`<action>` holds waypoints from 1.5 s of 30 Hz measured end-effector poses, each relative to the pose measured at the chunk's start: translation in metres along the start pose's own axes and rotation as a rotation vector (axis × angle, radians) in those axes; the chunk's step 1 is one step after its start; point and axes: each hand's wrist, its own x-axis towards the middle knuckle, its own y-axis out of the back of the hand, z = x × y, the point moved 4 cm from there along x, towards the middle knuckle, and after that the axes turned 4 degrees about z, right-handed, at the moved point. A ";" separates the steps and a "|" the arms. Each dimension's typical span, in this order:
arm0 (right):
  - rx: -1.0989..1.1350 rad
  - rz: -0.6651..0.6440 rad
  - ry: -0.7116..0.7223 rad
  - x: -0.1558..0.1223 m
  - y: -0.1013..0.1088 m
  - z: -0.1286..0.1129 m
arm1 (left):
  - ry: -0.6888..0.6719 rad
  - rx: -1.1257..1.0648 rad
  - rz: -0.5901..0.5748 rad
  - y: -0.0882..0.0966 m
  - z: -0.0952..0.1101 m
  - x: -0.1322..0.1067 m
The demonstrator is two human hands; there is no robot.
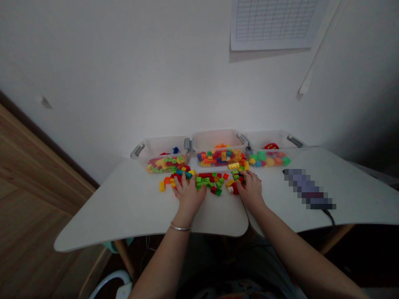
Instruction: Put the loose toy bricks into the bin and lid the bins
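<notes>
A loose heap of toy building bricks [204, 182] in green, red, yellow, orange and blue lies on the white table. My left hand [189, 194] rests palm down on the heap's left part, fingers spread over the bricks. At the right end, my right hand [252, 192] reaches onto more bricks [232, 183], its thumb apart from the fingers; some fingertips are hidden. Neither hand visibly grips a brick. Behind the heap, a clear plastic box [220, 141] holds many similar bricks.
A left clear box [165, 145] holds colourful toy pieces; a right clear box [264, 139] holds round coloured pieces. All stand against the wall. A blurred-out object [307, 189] with a cable lies on the right tabletop [352, 195]. A seam divides the two tabletops.
</notes>
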 end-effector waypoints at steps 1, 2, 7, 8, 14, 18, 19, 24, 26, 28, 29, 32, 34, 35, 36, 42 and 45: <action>0.017 0.019 -0.007 0.000 -0.001 0.001 | -0.002 -0.018 -0.005 -0.001 0.005 -0.002; 0.035 0.039 -0.013 -0.001 -0.003 0.001 | -0.007 -0.036 -0.006 -0.003 0.009 -0.003; 0.058 0.054 0.038 -0.007 -0.005 -0.004 | -0.083 -0.109 0.047 -0.013 0.031 -0.007; 0.046 0.044 0.052 -0.008 -0.005 -0.007 | -0.092 -0.125 0.053 -0.015 0.034 -0.007; -0.033 -0.008 0.057 -0.010 0.004 -0.017 | -0.143 -0.202 0.095 -0.026 0.052 -0.007; -0.037 -0.033 0.061 -0.010 0.004 -0.017 | -0.164 -0.247 0.112 -0.024 0.061 -0.007; -0.029 -0.032 0.057 -0.010 0.003 -0.015 | -0.170 -0.251 0.114 -0.021 0.061 -0.005; 0.001 -0.002 0.030 -0.007 -0.001 -0.005 | -0.193 -0.132 0.220 0.008 0.037 0.009; -0.005 0.008 0.022 -0.007 -0.001 -0.003 | -0.137 -0.036 0.286 0.021 0.013 0.017; -0.012 0.016 0.016 -0.006 -0.001 -0.002 | -0.067 0.057 0.335 0.031 -0.013 0.025; -0.015 0.019 0.015 -0.006 -0.001 -0.002 | -0.005 0.089 0.346 0.033 -0.027 0.029; -0.023 0.016 0.025 -0.007 -0.001 -0.002 | 0.088 0.105 0.239 0.026 -0.056 0.040; -0.016 0.022 0.041 -0.007 -0.001 -0.002 | 0.067 0.091 0.122 0.015 -0.061 0.044; -0.009 0.028 0.049 -0.007 -0.001 -0.002 | 0.048 0.089 0.089 0.010 -0.060 0.044; 0.000 0.036 0.056 -0.007 0.000 -0.003 | 0.032 0.088 0.074 0.006 -0.057 0.044; 0.021 0.000 0.116 -0.009 0.003 -0.012 | 0.151 -0.044 -0.018 -0.010 -0.028 0.031; 0.011 -0.031 0.131 -0.009 0.005 -0.016 | 0.151 -0.119 -0.087 -0.015 -0.013 0.023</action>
